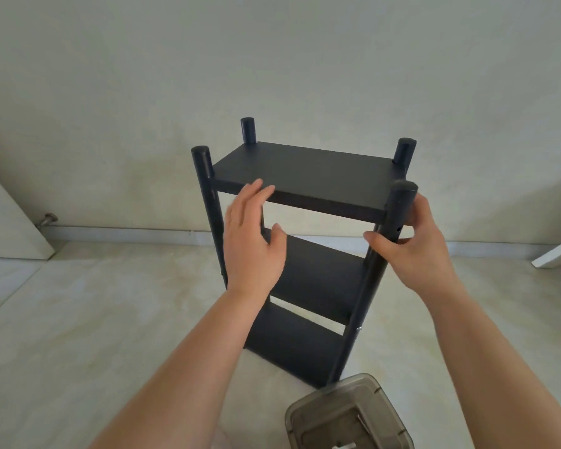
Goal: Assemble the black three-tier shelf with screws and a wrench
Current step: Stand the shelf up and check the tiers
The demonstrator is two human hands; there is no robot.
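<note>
Right hand (412, 244) grips the near post (392, 228) of the black shelf (308, 176); left hand (251, 241) hovers flat-fingered, holding nothing, beside it. Likely light, rigid; posts give the best hold.

Grey bin (350, 416) cut by bottom edge, contents unclear.

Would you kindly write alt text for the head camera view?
A black three-tier shelf stands upright on a pale floor; the right hand grips its near right post, the open left hand touches the top board's front edge.
</note>
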